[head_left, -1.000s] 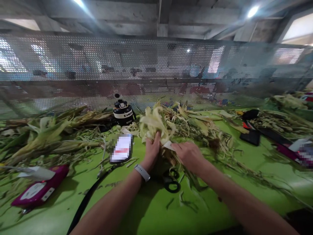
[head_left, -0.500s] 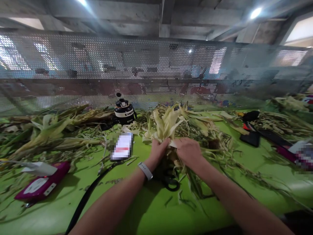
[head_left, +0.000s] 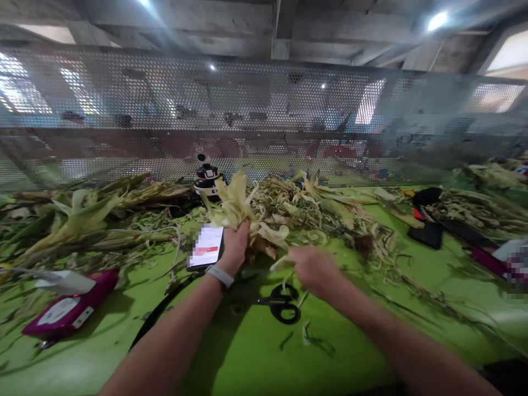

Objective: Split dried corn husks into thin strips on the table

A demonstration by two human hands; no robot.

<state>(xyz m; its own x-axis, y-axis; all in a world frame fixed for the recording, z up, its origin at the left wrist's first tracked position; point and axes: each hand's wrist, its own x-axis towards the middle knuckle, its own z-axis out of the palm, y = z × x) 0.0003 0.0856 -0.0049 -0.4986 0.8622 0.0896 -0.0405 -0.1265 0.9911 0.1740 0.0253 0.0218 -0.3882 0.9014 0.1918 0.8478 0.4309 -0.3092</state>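
In the head view, our left hand was closed round the base of a bundle of corn husks, its fingers mostly hidden, above the green table beside the phone. Our right hand, blurred, was pinched nearly closed on a pale strip, over the scissors. We judged the step to be pulling husk pieces apart; the next move seemed to call for a steady left grip while the right dealt with its strip.
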